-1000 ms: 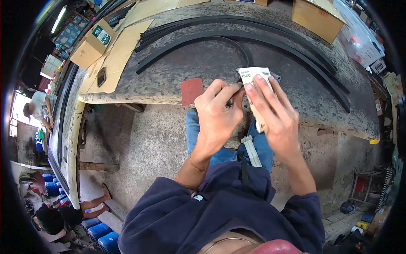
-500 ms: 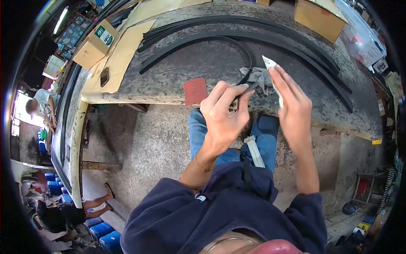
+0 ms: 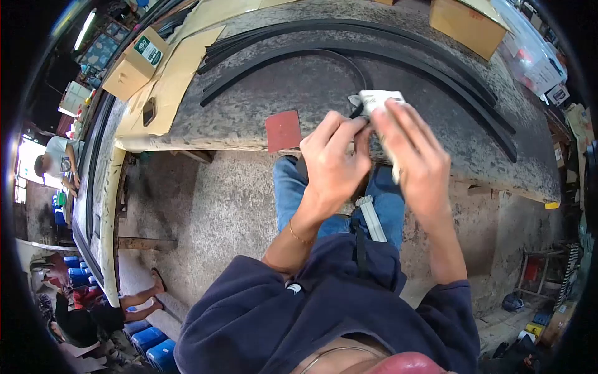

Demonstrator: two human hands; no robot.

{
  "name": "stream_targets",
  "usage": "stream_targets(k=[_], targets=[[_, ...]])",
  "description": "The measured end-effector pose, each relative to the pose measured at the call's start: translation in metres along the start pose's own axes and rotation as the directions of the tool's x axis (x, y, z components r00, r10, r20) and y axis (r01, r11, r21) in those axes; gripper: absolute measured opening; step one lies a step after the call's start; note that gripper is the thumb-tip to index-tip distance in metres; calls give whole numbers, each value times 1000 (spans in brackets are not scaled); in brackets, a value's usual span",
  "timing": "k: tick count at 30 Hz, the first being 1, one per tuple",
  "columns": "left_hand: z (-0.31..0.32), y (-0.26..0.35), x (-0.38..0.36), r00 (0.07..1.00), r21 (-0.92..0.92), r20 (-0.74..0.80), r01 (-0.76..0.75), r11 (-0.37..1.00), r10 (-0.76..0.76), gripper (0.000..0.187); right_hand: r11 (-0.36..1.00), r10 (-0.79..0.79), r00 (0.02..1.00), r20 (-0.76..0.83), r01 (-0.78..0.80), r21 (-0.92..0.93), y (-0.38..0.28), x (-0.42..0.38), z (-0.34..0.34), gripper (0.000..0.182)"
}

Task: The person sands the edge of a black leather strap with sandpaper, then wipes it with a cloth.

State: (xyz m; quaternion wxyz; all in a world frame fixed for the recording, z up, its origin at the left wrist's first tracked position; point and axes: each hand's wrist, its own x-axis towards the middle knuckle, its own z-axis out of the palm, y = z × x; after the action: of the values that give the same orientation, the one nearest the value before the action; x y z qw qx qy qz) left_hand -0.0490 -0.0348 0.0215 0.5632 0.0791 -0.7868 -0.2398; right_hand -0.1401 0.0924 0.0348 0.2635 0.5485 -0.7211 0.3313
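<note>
Cardboard box [image 3: 136, 62] sits at the upper left of the frame on the grey workbench [image 3: 249, 118], with a dark phone [image 3: 149, 112] lying on flat cardboard just below it. Toward the middle we see a red sandpaper sheet [image 3: 283, 130] hanging over the bench edge, and long black rubber strips [image 3: 398, 56] curving across the top. Our left hand [image 3: 334, 165] is at frame centre, fingers closed in a pinch on a thin black strip [image 3: 357, 112] that arcs back over the bench. Just to its right, touching it, our right hand [image 3: 414, 165] has its fingers curled around a white printed paper [image 3: 381, 98], pressed against the strip's end; it may be sandpaper seen from the back, but we cannot tell. Both hands hover above the bench's front edge. Another cardboard box [image 3: 467, 22] stands at the upper right.
</note>
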Motion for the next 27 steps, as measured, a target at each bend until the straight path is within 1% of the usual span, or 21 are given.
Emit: stream_targets(k=[1, 2, 4, 5, 6, 7, 8, 9, 10, 12, 13, 14, 17, 18, 20, 24, 27], targets=[[2, -4, -2, 1000, -11, -19, 10, 1000, -10, 17, 993, 76, 991, 107, -66, -95, 6, 2, -9, 49], [2, -5, 1, 1000, -10, -31, 0, 1000, -1, 17, 972, 119, 979, 164, -82, -220, 17, 1, -10, 51], [-4, -1, -3, 999, -51, -31, -27, 998, 26, 16, 990, 133, 986, 97, -128, -55, 20, -1, -11, 56], [-5, -6, -4, 999, -46, -6, -52, 998, 52, 20, 991, 127, 987, 101, -123, -50, 16, 1, -11, 56], [-6, -3, -5, 999, -41, -5, -47, 998, 47, 20, 963, 241, 966, 95, -250, 98, 5, 3, -13, 57], [-5, 3, -5, 977, -281, 19, 211, 936, -214, 24, 899, 352, 931, 100, -366, 242, -2, 4, -14, 58], [-5, 6, -3, 891, -491, 104, 433, 756, -442, 29, 898, 351, 931, 94, -364, 246, -2, 2, -14, 58], [-8, -2, -3, 923, -510, 142, 377, 773, -357, 36, 844, 423, 898, 116, -438, 309, -1, 0, -12, 58], [-11, -5, -2, 927, -504, 142, 370, 781, -348, 36, 779, 490, 860, 142, -505, 371, 2, -3, -9, 59], [-17, -8, 2, 911, -596, 171, 399, 697, -375, 36, 783, 474, 868, 147, -492, 382, 6, -9, -4, 57], [-18, -15, 1, 929, -555, 155, 363, 748, -336, 36, 748, 483, 857, 179, -510, 424, 4, -12, -4, 57], [-19, -17, 2, 929, -552, 158, 364, 750, -335, 36, 711, 490, 844, 216, -531, 461, 3, -14, -3, 57], [-19, -22, -1, 945, -602, 109, 310, 735, -310, 31, 712, 480, 849, 223, -525, 466, 4, -18, -1, 58], [-18, -22, -2, 944, -601, 110, 313, 736, -311, 31, 710, 481, 848, 224, -527, 467, 3, -18, -1, 58], [-15, -19, -1, 944, -628, 44, 281, 726, -327, 29, 617, 554, 790, 263, -602, 507, 0, -17, -4, 58], [-12, -16, -2, 942, -628, -12, 255, 736, -336, 29, 594, 546, 795, 265, -591, 546, 2, -20, -4, 57], [-11, -17, -4, 928, -665, -42, 252, 703, -371, 25, 561, 548, 797, 254, -576, 594, 3, -21, -2, 55]])
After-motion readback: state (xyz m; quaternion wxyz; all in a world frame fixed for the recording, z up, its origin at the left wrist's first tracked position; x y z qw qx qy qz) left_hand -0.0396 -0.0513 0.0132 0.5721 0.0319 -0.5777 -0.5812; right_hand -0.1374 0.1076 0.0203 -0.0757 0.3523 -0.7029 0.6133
